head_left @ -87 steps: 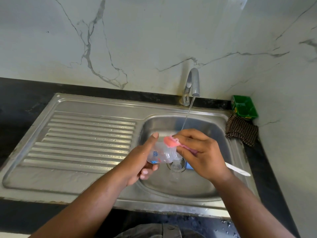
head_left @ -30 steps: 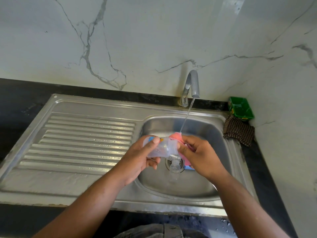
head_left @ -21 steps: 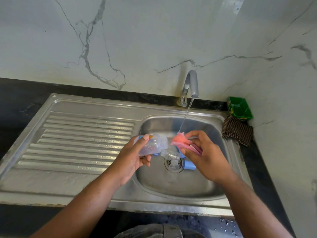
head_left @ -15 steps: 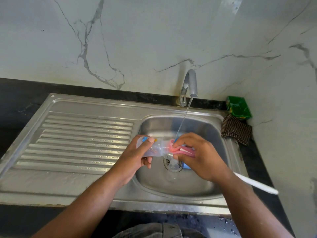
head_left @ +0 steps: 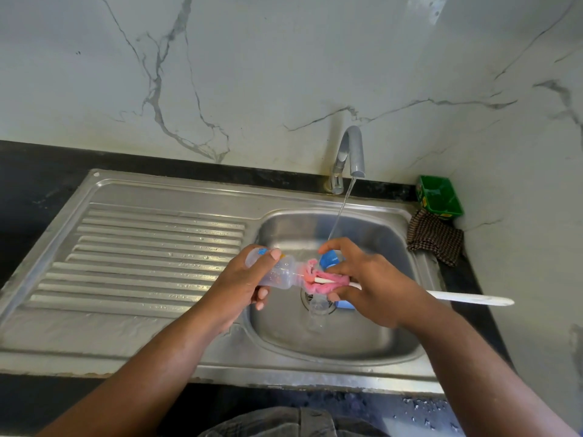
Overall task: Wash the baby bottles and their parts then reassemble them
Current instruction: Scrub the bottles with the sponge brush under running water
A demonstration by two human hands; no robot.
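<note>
Brush head (head_left: 318, 277) now mostly outside the bottle (head_left: 280, 272), left hand (head_left: 239, 287) tight around it, right hand (head_left: 378, 288) around the half-hidden brush (head_left: 467, 300).

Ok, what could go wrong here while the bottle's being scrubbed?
The bottle, gripped sideways by the left hand over the sink, might slip as the brush pushes in. The right hand holds the brush, whose long handle reaches past the rim and could snag the cloth.
</note>
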